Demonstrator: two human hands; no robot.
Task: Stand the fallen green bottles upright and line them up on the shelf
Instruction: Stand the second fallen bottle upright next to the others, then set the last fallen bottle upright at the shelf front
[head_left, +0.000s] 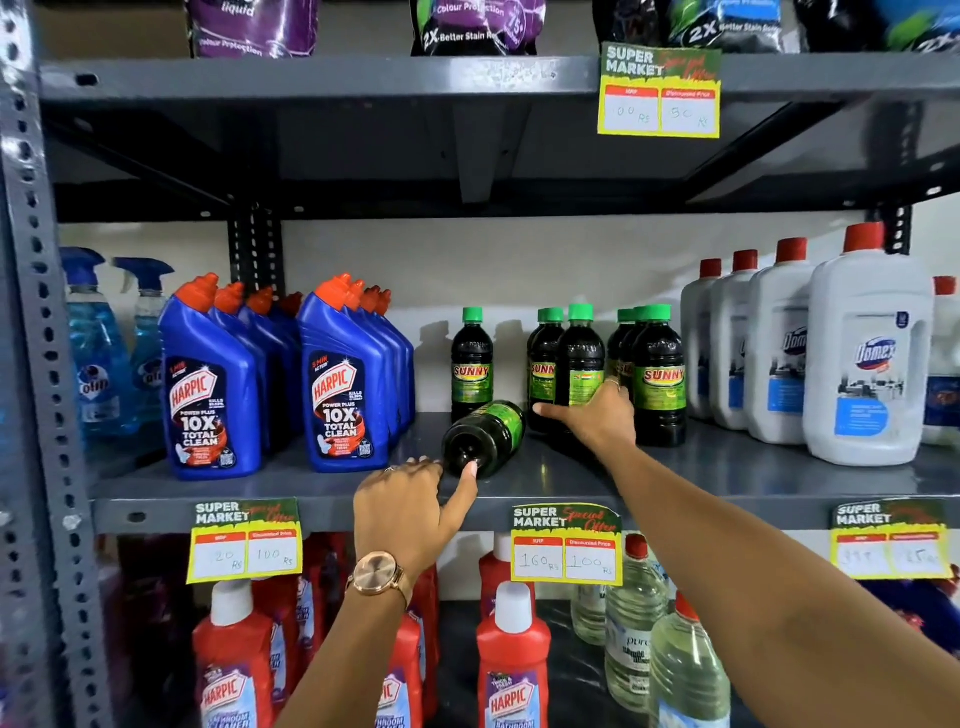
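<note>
Fingers of the left hand (402, 512) curl loosely at the base of the fallen green bottle (482, 439), thumb tip pressed on its bottom face, not closed around it. That bottle lies on its side on the grey shelf (727, 478), base toward the front edge and cap end pointing back, hidden behind its body. The right hand (597, 415) reaches deeper, its fingers wrapped on the lower part of an upright green bottle (579, 358), thumb stretched left along the shelf.

Bare shelf runs along the front edge ahead of the upright bottles, and a gap stays open between the blue Harpic bottles (343, 384) and the lone standing bottle (471, 361) near the back. White Domex bottles (867, 358) close the right side.

Green caps counted: seven upright, in a single, a pair and a trio-plus cluster, though overlap makes this uncertain; one bottle lies fallen.
</note>
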